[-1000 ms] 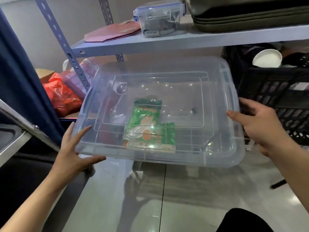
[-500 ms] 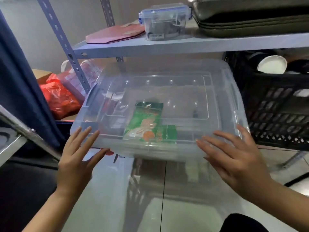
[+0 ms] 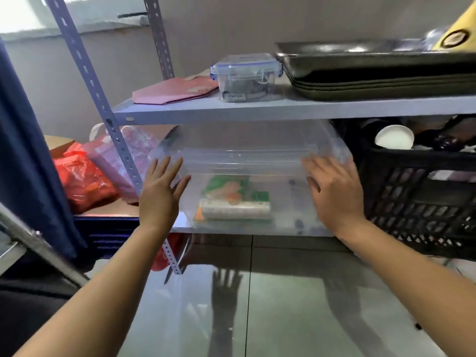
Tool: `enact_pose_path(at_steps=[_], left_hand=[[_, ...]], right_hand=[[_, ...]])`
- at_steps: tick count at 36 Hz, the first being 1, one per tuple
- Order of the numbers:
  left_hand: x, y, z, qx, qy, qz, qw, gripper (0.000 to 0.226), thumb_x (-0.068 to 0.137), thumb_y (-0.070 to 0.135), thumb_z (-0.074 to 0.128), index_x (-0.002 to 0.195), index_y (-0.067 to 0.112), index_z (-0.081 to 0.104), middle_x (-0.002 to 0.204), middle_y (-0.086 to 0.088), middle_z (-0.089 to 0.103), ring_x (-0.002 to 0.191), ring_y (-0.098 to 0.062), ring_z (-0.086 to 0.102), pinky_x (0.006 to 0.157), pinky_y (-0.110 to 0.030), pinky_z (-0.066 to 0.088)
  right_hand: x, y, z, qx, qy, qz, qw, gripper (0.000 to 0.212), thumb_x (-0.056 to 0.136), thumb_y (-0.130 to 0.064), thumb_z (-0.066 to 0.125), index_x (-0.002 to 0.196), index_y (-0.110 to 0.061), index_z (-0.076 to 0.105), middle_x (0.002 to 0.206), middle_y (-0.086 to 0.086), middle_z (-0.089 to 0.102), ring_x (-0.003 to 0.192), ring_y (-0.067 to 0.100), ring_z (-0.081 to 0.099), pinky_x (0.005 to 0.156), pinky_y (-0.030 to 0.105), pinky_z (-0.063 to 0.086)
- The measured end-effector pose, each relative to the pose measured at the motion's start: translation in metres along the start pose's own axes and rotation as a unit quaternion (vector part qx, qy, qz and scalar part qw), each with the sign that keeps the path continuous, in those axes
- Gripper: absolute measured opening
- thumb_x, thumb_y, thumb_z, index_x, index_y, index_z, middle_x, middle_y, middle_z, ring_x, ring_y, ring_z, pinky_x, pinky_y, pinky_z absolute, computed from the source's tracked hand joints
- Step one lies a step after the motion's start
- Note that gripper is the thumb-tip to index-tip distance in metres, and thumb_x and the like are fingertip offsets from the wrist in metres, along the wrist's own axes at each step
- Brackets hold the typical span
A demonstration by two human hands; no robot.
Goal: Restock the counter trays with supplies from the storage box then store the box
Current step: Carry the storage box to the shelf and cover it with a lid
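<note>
The clear plastic storage box [image 3: 247, 161] with its lid on sits on the lower shelf [image 3: 180, 224] of a metal rack, under the upper shelf board. Inside it lie green and white packets [image 3: 235, 199]. My left hand [image 3: 161, 191] rests flat against the box's front left corner, fingers spread. My right hand [image 3: 334, 191] presses flat on the front right corner, fingers spread too. Neither hand is closed around the box.
A black plastic crate [image 3: 422, 199] holding a white cup stands right of the box. Red bags [image 3: 82, 181] lie left of the rack post [image 3: 103, 99]. On the upper shelf [image 3: 283, 109] are a small lidded container, a pink envelope and dark trays. Glossy tiled floor lies below.
The box went from being held in the air in front of the rack to sitting deep on the lower shelf. Both hands shifted from its side edges to its front face.
</note>
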State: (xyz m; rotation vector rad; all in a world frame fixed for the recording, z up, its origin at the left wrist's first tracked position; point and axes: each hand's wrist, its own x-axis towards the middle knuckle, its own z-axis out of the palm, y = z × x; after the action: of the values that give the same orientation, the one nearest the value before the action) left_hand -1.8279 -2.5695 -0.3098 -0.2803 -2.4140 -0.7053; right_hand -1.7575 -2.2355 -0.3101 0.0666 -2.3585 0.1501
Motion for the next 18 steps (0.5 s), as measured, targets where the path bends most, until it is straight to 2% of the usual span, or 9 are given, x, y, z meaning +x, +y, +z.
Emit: enact_pose_path(at_steps=[4, 6, 9, 13, 18], left_hand=[[-0.007, 0.008, 0.013, 0.051, -0.007, 0.017, 0.999, 0.058, 0.097, 0.03, 0.058, 0.151, 0.023, 0.038, 0.161, -0.013, 0.027, 0.15, -0.034, 0.018, 0.116, -0.05, 0.027], [-0.016, 0.01, 0.023, 0.107, -0.036, 0.054, 0.992, 0.074, 0.094, 0.032, 0.061, 0.157, 0.026, 0.022, 0.164, -0.016, 0.015, 0.15, -0.04, 0.013, 0.118, -0.054, 0.022], [-0.024, 0.009, 0.032, 0.169, -0.065, 0.042, 0.983, 0.095, 0.088, 0.035, 0.065, 0.158, 0.031, 0.0, 0.166, -0.015, -0.004, 0.15, -0.042, 0.002, 0.119, -0.055, 0.012], [-0.011, 0.011, 0.037, 0.189, -0.088, 0.033, 0.977, 0.105, 0.087, 0.034, 0.065, 0.154, 0.038, -0.016, 0.164, -0.01, -0.018, 0.15, -0.04, -0.011, 0.12, -0.056, 0.005], [0.01, 0.018, 0.045, 0.181, -0.127, 0.006, 0.975, 0.108, 0.085, 0.034, 0.065, 0.152, 0.041, -0.02, 0.164, -0.007, -0.022, 0.15, -0.037, -0.015, 0.121, -0.055, 0.0]], right_hand=[[-0.01, -0.01, -0.002, -0.036, -0.044, 0.023, 0.998, 0.069, 0.085, -0.028, 0.069, 0.148, -0.015, 0.042, 0.151, 0.01, 0.045, 0.142, 0.034, 0.036, 0.115, 0.062, 0.02], [-0.022, -0.016, 0.0, -0.058, -0.078, 0.012, 0.995, 0.087, 0.082, -0.043, 0.067, 0.155, -0.019, 0.026, 0.16, 0.011, 0.029, 0.148, 0.037, 0.02, 0.115, 0.062, 0.014], [-0.031, -0.013, 0.009, -0.089, -0.103, -0.018, 0.991, 0.104, 0.075, -0.057, 0.066, 0.158, -0.023, 0.011, 0.166, 0.008, 0.01, 0.15, 0.04, 0.005, 0.113, 0.063, 0.012], [-0.016, -0.004, 0.022, -0.097, -0.127, -0.009, 0.987, 0.104, 0.08, -0.063, 0.057, 0.157, -0.027, -0.002, 0.166, 0.003, -0.003, 0.151, 0.038, -0.007, 0.117, 0.063, 0.007], [0.01, -0.006, 0.03, -0.075, -0.173, 0.034, 0.982, 0.094, 0.088, -0.065, 0.042, 0.153, -0.033, -0.019, 0.165, -0.001, -0.015, 0.148, 0.034, -0.022, 0.118, 0.059, -0.002]])
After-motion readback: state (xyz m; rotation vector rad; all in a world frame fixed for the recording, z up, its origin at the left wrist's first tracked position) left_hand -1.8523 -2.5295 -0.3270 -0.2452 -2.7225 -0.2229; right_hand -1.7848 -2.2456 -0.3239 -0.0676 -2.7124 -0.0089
